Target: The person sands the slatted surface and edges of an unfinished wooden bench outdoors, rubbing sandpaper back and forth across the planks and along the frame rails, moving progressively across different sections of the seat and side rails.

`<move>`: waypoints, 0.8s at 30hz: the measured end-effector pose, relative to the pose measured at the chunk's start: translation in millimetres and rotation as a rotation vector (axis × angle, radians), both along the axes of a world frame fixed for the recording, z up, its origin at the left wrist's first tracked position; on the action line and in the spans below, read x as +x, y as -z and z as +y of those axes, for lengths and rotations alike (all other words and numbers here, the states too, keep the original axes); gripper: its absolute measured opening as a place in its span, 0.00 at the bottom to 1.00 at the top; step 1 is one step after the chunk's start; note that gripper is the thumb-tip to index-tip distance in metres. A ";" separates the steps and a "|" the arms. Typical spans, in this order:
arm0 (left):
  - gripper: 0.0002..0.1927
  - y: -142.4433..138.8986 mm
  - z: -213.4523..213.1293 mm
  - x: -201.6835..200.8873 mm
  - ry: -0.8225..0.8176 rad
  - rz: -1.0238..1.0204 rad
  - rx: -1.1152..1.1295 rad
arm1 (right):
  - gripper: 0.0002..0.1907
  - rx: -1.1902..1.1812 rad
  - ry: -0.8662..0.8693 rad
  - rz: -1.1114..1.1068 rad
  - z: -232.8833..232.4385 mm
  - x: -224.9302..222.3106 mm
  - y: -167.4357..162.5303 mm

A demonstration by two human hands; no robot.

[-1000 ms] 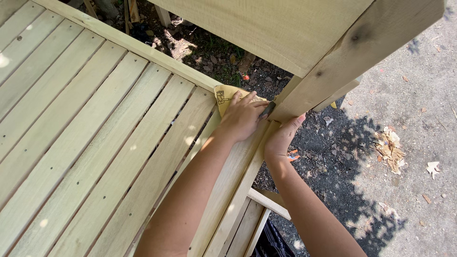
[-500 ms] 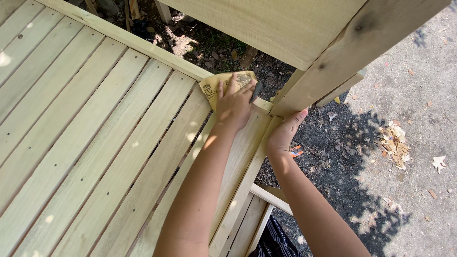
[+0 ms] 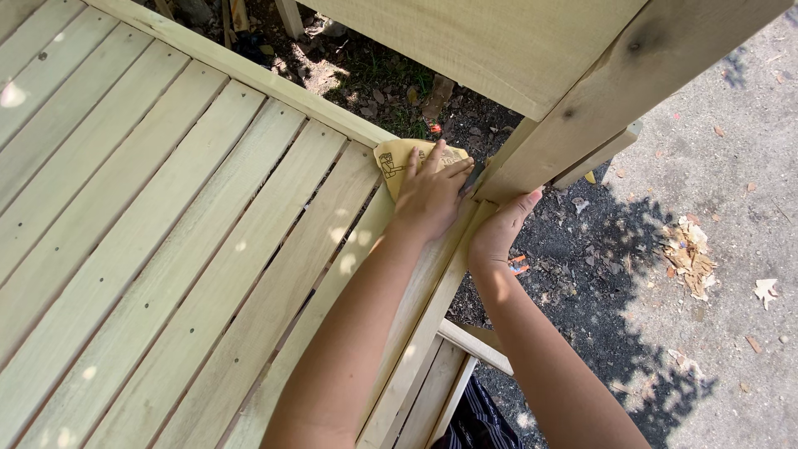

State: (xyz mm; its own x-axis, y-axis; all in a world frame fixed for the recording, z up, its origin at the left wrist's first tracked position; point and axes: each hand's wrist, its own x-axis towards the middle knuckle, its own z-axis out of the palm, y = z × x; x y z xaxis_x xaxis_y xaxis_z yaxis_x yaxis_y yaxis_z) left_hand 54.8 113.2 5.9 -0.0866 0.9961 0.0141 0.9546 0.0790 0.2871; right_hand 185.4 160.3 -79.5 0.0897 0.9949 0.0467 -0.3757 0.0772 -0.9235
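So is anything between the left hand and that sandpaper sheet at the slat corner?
Nothing visible. The left hand lies flat on the sandpaper sheet, pressing it onto the slatted wooden surface. The right hand rests on the edge beside the post.

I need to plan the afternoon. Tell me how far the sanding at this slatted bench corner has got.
Done: the slatted seat is assembled, its screw holes showing; how much is already sanded cannot be told. In hand: the left hand presses a tan sheet of sandpaper flat on the seat's corner beside the angled post, while the right hand braces the outer edge there. Left: cannot be judged from this view.
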 end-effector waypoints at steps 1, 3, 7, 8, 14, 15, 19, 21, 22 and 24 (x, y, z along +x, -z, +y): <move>0.21 1.8 0.3 -0.6 0.018 -0.050 0.076 | 0.41 0.022 -0.005 -0.020 0.0 -0.8 0.9; 0.22 4.1 1.5 0.7 0.033 -0.104 0.127 | 0.41 0.072 -0.008 -0.064 0.1 -0.9 1.5; 0.23 2.7 0.0 6.1 -0.005 0.014 0.016 | 0.39 0.021 0.014 -0.008 -6.2 -1.4 0.4; 0.24 1.9 -1.3 6.6 -0.013 0.068 0.014 | 0.39 0.056 0.011 -0.038 -7.3 -1.0 -0.5; 0.22 0.7 -7.2 -0.3 0.057 -0.037 0.097 | 0.39 0.083 0.002 -0.074 -6.3 -1.8 -1.5; 0.21 1.8 -7.6 -0.7 0.037 -0.051 0.069 | 0.39 0.084 0.008 -0.098 -6.0 -1.1 -0.2; 0.20 7.6 -11.7 4.1 0.023 -0.055 0.067 | 0.40 -0.007 0.039 -0.106 -5.6 1.2 7.5; 0.22 10.2 -15.8 5.0 0.040 -0.058 0.157 | 0.41 -0.033 0.029 -0.021 -5.0 0.7 10.1; 0.22 11.0 -17.3 4.4 0.050 -0.070 0.210 | 0.41 -0.018 0.027 -0.053 -5.0 0.2 10.8; 0.24 11.6 -16.4 2.6 0.053 -0.092 0.208 | 0.42 0.016 0.019 -0.120 -5.8 0.3 10.9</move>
